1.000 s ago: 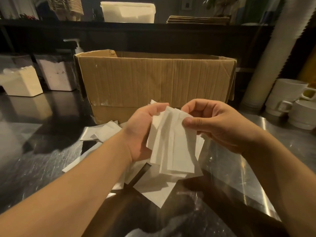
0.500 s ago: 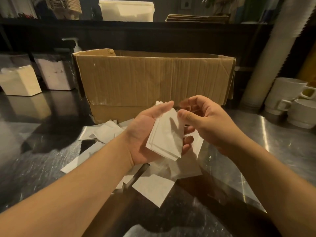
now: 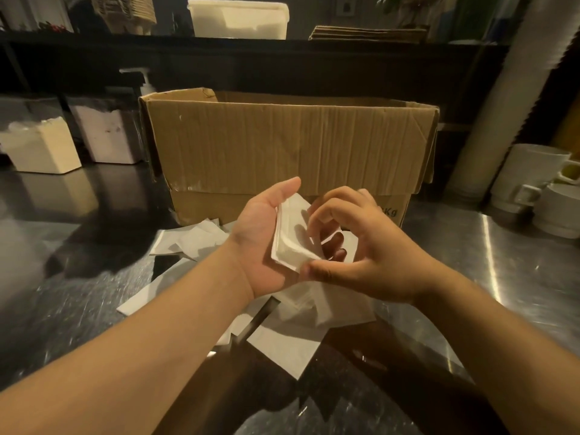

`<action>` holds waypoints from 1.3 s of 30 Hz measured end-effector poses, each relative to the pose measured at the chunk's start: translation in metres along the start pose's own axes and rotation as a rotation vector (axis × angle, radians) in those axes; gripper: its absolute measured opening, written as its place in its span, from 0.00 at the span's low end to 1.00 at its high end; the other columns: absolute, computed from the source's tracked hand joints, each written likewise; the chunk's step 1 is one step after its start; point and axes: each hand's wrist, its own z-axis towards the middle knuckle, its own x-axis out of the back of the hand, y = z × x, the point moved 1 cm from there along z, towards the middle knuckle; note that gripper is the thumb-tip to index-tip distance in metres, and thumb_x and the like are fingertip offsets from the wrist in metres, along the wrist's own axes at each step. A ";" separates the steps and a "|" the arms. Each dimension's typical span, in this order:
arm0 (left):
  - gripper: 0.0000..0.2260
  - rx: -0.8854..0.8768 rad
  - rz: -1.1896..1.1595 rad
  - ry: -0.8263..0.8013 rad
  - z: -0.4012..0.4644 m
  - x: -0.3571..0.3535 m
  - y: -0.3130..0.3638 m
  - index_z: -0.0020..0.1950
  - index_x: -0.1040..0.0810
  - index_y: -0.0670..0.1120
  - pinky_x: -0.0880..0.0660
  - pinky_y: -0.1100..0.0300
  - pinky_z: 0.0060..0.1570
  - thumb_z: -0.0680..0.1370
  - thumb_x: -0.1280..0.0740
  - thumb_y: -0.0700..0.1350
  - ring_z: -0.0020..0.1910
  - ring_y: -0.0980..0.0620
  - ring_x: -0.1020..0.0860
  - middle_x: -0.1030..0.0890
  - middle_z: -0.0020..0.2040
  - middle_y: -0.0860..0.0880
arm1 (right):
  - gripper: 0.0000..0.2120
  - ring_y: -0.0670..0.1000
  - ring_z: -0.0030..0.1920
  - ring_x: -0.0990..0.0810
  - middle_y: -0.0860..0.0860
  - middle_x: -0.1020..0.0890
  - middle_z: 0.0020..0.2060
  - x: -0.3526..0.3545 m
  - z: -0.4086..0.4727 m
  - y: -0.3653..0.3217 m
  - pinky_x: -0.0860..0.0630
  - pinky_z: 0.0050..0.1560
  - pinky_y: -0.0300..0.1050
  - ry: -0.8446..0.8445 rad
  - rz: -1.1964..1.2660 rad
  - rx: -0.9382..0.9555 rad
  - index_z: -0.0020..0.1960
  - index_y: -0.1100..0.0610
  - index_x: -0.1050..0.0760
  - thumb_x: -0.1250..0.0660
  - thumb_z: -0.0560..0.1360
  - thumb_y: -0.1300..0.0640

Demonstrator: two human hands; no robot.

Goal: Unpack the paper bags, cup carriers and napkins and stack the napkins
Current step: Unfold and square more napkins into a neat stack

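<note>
1. Head view: a small stack of white napkins (image 3: pixel 290 238) is held upright above the steel counter (image 3: pixel 502 277), in front of the open cardboard box (image 3: pixel 282 146).
2. The stack is cradled in the left hand (image 3: pixel 262 243), with the thumb along its top edge and the fingers curled behind it.
3. The right hand (image 3: pixel 361 246) is curved round the stack's other side; its thumb is pressed at the lower corner, and its fingers are bent over the upper edge, so the stack is pinched by both hands.
4. More loose napkins (image 3: pixel 194 240) are scattered flat on the counter, beside and beneath the hands, some overlapping.
5. The napkins are judged very light, soft and limp; single sheets would be expected to flop, slide apart or crease if taken by one corner.
6. A hold across the stack's opposite edges is judged best, with light pressure, so the edges can be squared without crumpling.
7. White mugs (image 3: pixel 533 180) stand well apart at the right.
</note>
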 end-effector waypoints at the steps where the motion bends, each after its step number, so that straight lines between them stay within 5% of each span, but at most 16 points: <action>1: 0.23 0.004 0.010 -0.004 0.000 -0.001 0.000 0.61 0.22 0.43 0.26 0.50 0.56 0.79 0.34 0.61 0.47 0.45 0.23 0.22 0.48 0.44 | 0.20 0.45 0.63 0.32 0.33 0.29 0.58 0.000 0.000 0.001 0.25 0.65 0.54 0.005 -0.005 0.004 0.53 0.39 0.25 0.29 0.66 0.30; 7: 0.22 0.009 -0.027 -0.002 0.003 0.003 0.000 0.60 0.23 0.42 0.31 0.53 0.59 0.77 0.32 0.59 0.47 0.46 0.25 0.24 0.48 0.44 | 0.16 0.46 0.59 0.27 0.37 0.24 0.54 -0.001 -0.001 -0.002 0.23 0.60 0.53 0.046 0.125 0.045 0.50 0.39 0.23 0.34 0.69 0.30; 15: 0.22 0.004 -0.015 0.002 0.004 0.006 -0.001 0.58 0.20 0.42 0.36 0.52 0.65 0.79 0.35 0.61 0.46 0.46 0.24 0.22 0.45 0.44 | 0.20 0.47 0.64 0.32 0.34 0.27 0.58 -0.005 -0.001 0.004 0.27 0.63 0.57 0.045 -0.077 0.098 0.57 0.40 0.23 0.29 0.69 0.33; 20: 0.22 -0.014 -0.002 0.008 -0.002 -0.002 -0.001 0.58 0.21 0.42 0.29 0.55 0.53 0.80 0.36 0.60 0.44 0.48 0.24 0.22 0.43 0.44 | 0.08 0.46 0.60 0.31 0.38 0.23 0.54 -0.008 -0.002 0.001 0.31 0.61 0.54 0.162 -0.126 0.168 0.49 0.44 0.19 0.30 0.73 0.42; 25: 0.21 -0.038 -0.002 0.065 -0.005 -0.007 -0.001 0.53 0.21 0.42 0.24 0.54 0.43 0.80 0.37 0.61 0.38 0.48 0.22 0.22 0.40 0.45 | 0.11 0.47 0.59 0.29 0.38 0.22 0.51 -0.009 -0.001 -0.001 0.32 0.58 0.51 0.168 -0.117 0.220 0.45 0.46 0.18 0.33 0.74 0.40; 32: 0.24 -0.054 0.019 0.082 -0.006 -0.007 0.000 0.62 0.23 0.42 0.22 0.53 0.43 0.80 0.38 0.62 0.39 0.46 0.20 0.19 0.42 0.43 | 0.14 0.47 0.61 0.31 0.37 0.25 0.54 -0.007 -0.004 -0.006 0.30 0.60 0.57 0.088 -0.120 0.219 0.49 0.43 0.20 0.31 0.71 0.35; 39: 0.22 -0.048 -0.032 0.083 -0.005 -0.005 0.000 0.59 0.22 0.43 0.23 0.53 0.45 0.80 0.36 0.61 0.38 0.47 0.20 0.19 0.41 0.44 | 0.07 0.46 0.59 0.30 0.40 0.22 0.53 -0.008 -0.003 -0.005 0.32 0.59 0.52 0.168 -0.157 0.247 0.50 0.44 0.20 0.30 0.75 0.44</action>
